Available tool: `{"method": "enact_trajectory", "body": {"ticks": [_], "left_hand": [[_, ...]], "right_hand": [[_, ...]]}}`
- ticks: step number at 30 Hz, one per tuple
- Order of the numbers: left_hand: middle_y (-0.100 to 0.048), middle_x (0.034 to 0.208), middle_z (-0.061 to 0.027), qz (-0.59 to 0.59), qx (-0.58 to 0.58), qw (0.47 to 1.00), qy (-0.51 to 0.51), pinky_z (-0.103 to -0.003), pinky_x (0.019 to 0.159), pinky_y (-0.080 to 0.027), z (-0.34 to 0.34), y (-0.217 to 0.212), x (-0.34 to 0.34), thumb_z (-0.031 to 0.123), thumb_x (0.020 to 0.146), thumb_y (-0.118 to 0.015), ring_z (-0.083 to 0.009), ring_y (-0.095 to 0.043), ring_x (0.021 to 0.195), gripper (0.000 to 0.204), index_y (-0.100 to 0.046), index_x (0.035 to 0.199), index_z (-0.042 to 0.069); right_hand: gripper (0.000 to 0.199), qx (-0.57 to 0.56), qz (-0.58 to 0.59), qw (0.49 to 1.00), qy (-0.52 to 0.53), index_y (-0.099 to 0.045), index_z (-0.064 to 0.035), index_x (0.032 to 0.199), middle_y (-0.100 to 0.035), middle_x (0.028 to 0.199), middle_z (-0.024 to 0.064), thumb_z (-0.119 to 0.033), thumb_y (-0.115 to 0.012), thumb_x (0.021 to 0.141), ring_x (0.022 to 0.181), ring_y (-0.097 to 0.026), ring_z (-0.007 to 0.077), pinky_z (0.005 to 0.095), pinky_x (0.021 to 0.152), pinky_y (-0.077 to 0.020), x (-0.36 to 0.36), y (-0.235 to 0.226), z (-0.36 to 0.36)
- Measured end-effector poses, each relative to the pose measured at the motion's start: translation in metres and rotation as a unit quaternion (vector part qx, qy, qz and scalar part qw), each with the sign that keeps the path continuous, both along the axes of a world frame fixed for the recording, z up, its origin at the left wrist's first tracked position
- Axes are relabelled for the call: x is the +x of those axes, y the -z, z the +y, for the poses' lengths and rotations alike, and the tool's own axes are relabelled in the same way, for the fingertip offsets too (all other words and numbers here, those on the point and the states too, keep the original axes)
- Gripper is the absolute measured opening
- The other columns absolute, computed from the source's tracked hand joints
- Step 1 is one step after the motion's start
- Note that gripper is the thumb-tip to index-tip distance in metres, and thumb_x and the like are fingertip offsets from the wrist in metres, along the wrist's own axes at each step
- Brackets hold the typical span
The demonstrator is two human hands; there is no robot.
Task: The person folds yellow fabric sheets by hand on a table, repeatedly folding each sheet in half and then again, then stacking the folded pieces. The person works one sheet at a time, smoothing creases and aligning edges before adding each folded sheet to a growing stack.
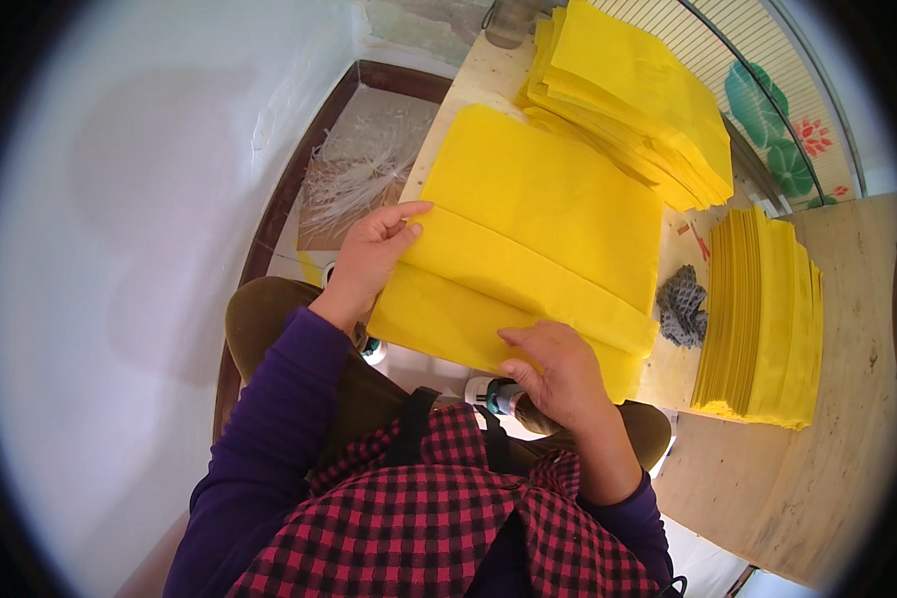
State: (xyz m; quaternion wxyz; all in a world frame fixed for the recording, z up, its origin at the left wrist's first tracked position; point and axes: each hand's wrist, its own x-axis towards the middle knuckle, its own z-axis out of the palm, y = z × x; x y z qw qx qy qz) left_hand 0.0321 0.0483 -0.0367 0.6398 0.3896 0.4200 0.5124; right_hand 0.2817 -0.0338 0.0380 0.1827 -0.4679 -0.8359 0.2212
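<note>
Head view: left hand (367, 254) is pinching the yellow sheet (538, 189) by its crosswise fold; right hand (560, 374), fingers parted, is lying nearer the worktop's (473, 80) front edge.

Crumpled grey cloth (682, 307), white strands (364, 179) on brown cardboard (319, 237) near a pale wall (149, 299)

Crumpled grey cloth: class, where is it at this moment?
In the head view, the crumpled grey cloth is right of centre on the wooden table, between the yellow sheet at the hands and the row of folded yellow pieces.
</note>
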Motion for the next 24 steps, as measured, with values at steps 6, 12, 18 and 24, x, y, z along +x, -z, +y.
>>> {"method": "enact_trajectory", "body": {"ticks": [6,12,18,24], "left_hand": [[-0.067,0.100,-0.0068,-0.008,0.006,1.000,0.012,-0.022,0.076,-0.049,-0.001,0.003,0.000,-0.003,0.091,-0.055,-0.0094,-0.062,0.084,0.035,-0.056,0.125,-0.001],[-0.067,0.104,-0.0090,0.001,0.013,1.000,0.015,-0.023,0.078,-0.050,-0.001,0.001,0.001,-0.008,0.087,-0.057,-0.0117,-0.063,0.088,0.041,-0.053,0.127,-0.002],[-0.067,0.108,-0.0108,0.010,-0.003,1.000,0.012,-0.024,0.082,-0.050,-0.003,-0.003,0.001,-0.011,0.083,-0.059,-0.0135,-0.063,0.092,0.046,-0.053,0.128,-0.002],[-0.066,0.108,-0.0094,0.018,0.011,1.000,0.019,-0.023,0.081,-0.050,-0.002,-0.004,0.000,-0.008,0.085,-0.059,-0.0127,-0.063,0.090,0.043,-0.053,0.127,-0.002]], "right_hand": [[0.028,-0.039,0.052,0.994,0.089,-0.067,-0.0057,0.101,-0.067,0.091,0.0136,-0.026,-0.069,0.083,0.085,-0.062,0.0329,0.0401,0.075,-0.0500,0.018,0.015,0.000],[0.023,0.039,0.075,0.987,0.139,-0.066,-0.0043,0.102,-0.065,0.096,0.0144,-0.013,-0.070,0.081,0.092,-0.060,0.0322,0.0388,0.081,-0.0487,0.029,0.015,0.003],[0.037,0.108,0.033,0.983,0.147,-0.062,-0.0039,0.111,-0.060,0.111,0.0170,-0.014,-0.072,0.077,0.105,-0.054,0.0351,0.0413,0.091,-0.0428,0.022,0.015,0.017],[0.040,0.105,-0.038,0.983,0.145,-0.062,-0.0041,0.112,-0.063,0.105,0.0157,-0.022,-0.071,0.078,0.101,-0.056,0.0358,0.0424,0.091,-0.0415,0.014,0.015,0.022]]}}
